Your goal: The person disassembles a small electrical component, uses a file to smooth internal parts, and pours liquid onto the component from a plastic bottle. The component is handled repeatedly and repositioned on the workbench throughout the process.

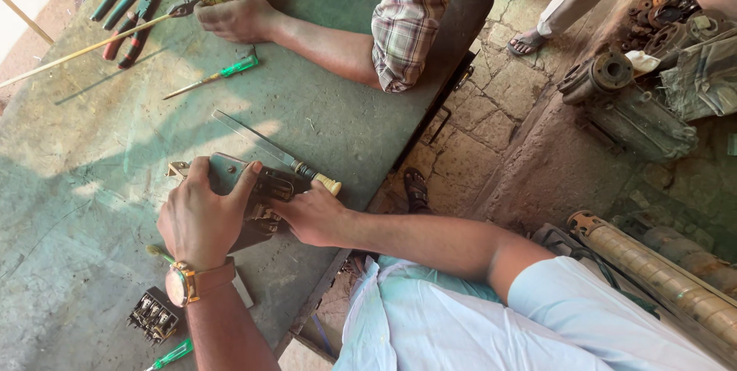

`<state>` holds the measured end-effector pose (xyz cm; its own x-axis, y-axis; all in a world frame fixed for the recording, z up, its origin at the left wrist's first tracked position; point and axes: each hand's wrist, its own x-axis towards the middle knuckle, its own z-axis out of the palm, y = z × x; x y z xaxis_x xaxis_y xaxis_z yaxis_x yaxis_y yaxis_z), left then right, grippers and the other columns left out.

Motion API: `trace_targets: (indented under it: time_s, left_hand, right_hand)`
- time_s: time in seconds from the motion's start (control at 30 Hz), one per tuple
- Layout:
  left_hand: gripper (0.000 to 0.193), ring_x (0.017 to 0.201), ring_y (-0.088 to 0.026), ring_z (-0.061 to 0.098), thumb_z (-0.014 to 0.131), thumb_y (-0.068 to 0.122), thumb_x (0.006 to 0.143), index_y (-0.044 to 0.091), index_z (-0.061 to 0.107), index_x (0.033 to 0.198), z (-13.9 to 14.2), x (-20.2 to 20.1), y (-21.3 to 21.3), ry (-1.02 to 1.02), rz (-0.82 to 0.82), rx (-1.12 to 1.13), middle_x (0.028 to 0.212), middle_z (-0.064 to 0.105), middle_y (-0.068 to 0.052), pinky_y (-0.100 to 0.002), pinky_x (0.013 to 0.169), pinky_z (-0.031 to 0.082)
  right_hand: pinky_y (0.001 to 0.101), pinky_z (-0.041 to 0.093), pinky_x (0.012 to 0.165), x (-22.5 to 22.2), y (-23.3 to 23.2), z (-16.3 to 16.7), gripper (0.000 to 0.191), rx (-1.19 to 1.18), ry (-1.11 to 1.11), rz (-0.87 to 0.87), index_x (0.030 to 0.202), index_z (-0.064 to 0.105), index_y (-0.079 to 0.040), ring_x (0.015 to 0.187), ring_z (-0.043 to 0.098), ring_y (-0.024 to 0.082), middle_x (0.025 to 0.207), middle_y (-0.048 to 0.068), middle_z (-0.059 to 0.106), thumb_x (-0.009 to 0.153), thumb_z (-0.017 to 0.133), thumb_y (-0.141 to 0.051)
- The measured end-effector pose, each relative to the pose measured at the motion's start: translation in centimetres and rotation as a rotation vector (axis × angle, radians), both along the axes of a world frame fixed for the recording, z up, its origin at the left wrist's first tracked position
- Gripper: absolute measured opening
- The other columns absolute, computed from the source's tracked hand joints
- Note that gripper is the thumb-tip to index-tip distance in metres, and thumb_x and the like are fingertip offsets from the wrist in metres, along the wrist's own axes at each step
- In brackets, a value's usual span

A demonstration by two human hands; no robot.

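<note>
Hands, left [201,217] and right [313,216], grip grey metal switch unit [257,190] on table [92,148].

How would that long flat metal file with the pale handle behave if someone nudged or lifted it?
The file looks like a flat steel blade, so it would probably stay stiff. Lying flat on the green table, it would likely slide rather than roll. Its rounded pale handle end sits near the table edge, so a push might tip it off.
</note>
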<state>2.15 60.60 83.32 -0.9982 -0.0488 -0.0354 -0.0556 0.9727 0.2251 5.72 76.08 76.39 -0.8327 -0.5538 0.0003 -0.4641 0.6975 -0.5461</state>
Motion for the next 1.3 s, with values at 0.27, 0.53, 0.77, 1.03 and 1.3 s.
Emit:
trace_targets:
  time_s: [0.27,0.53,0.77,1.03,1.3]
  left_hand:
    - [0.071,0.081,-0.045,0.072,0.067,0.074,0.085,0.005,0.068,0.099,-0.1,-0.1,0.1,-0.032,0.033,-0.021,0.080,0.072,-0.023,-0.054,0.070,0.054]
    - [0.071,0.083,-0.046,0.071,0.067,0.074,0.086,0.005,0.068,0.102,-0.2,0.0,0.5,-0.017,0.015,-0.047,0.080,0.072,-0.024,-0.053,0.072,0.054]
    - [0.071,0.084,-0.047,0.071,0.068,0.072,0.086,0.005,0.069,0.109,-0.9,-0.2,0.0,-0.015,0.012,-0.038,0.082,0.073,-0.024,-0.054,0.074,0.054]
    - [0.072,0.086,-0.049,0.070,0.069,0.072,0.089,0.003,0.068,0.110,-1.8,-0.3,-0.2,-0.009,-0.009,-0.089,0.083,0.071,-0.027,-0.056,0.076,0.053]
    - [0.074,0.084,-0.049,0.070,0.071,0.074,0.089,0.003,0.066,0.109,-2.5,0.2,-0.6,-0.007,-0.017,-0.084,0.080,0.071,-0.025,-0.056,0.075,0.052]
  right_hand:
    - [0.0512,0.052,0.091,-0.2,0.3,-0.3,0.060,-0.166,0.153,-0.037,0.148,0.046,-0.026,0.125,0.068,0.029,0.137,0.006,0.068,0.093,0.065,-0.013]
    - [0.0563,0.047,0.084,0.2,0.8,0.0,0.073,-0.139,0.144,-0.045,0.152,0.039,-0.023,0.119,0.066,0.034,0.138,0.012,0.063,0.084,0.063,-0.011]
    - [0.0612,0.044,0.089,-0.1,0.7,-0.5,0.078,0.022,-0.174,0.033,0.159,0.026,-0.030,0.107,0.068,0.033,0.121,0.009,0.070,0.092,0.063,-0.013]
    - [0.0690,0.045,0.093,0.2,1.7,-0.6,0.080,0.050,-0.169,0.036,0.161,0.020,-0.030,0.095,0.073,0.030,0.111,0.008,0.073,0.095,0.061,-0.012]
    - [0.0738,0.039,0.097,0.6,1.6,-1.2,0.077,0.082,-0.161,0.030,0.159,0.020,-0.030,0.090,0.073,0.028,0.099,0.005,0.074,0.096,0.060,-0.013]
